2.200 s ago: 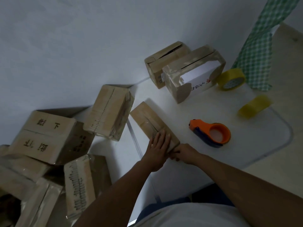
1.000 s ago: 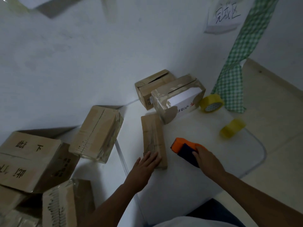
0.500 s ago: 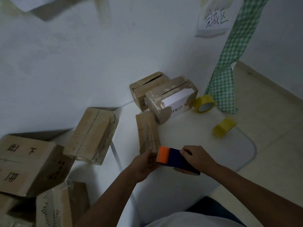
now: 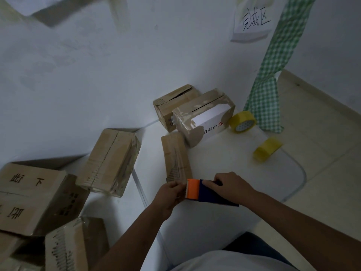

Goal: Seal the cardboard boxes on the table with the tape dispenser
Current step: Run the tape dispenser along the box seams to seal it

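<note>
Right hand point(image 4: 231, 187) grips tape dispenser point(image 4: 205, 192) from above, fingers curled over its dark blue body. Left hand point(image 4: 172, 194) pinches at the dispenser's orange front end, fingertips curled there; whether tape is between them, cannot tell. Dispenser held just above the near end of a flat narrow cardboard box point(image 4: 175, 157) lying on the white counter point(image 4: 224, 163). Two more boxes point(image 4: 203, 114) at the counter's far edge by the wall. Two yellow tape rolls point(image 4: 243, 121) to their right. Pile of boxes point(image 4: 109, 161) on the left. Green checked cloth point(image 4: 273, 79) hangs at far right, handwritten paper sign point(image 4: 254, 20) on the wall.
</note>
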Demonstrator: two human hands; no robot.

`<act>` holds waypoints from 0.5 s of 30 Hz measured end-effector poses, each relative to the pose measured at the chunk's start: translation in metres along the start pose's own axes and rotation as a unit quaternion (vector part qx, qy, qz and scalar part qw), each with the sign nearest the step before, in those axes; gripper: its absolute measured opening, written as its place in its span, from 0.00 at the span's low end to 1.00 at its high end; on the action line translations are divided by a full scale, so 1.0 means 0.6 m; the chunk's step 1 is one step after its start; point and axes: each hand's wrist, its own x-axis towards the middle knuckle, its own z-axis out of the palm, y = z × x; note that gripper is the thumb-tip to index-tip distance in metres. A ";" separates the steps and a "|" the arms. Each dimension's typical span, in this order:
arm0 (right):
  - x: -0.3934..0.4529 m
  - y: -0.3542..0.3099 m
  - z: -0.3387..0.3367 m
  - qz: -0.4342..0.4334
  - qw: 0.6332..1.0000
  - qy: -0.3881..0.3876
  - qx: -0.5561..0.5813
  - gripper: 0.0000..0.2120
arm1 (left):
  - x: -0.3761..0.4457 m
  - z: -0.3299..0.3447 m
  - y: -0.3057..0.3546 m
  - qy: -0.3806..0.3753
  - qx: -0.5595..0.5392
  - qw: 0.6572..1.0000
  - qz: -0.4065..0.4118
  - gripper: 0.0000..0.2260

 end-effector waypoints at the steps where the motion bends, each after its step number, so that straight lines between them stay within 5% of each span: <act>1: 0.001 -0.003 -0.001 -0.007 1.000 0.002 -0.027 0.28 | -0.002 0.001 -0.003 0.003 -0.002 1.000 0.009 0.07; 9: 0.013 -0.007 -0.011 -0.054 0.993 0.005 -0.104 0.28 | -0.005 -0.032 -0.020 0.052 -0.032 0.998 0.010 0.07; 15: 0.023 0.021 -0.019 -0.068 0.982 -0.006 -0.175 0.30 | 0.007 -0.113 -0.032 0.166 -0.077 0.983 0.010 0.07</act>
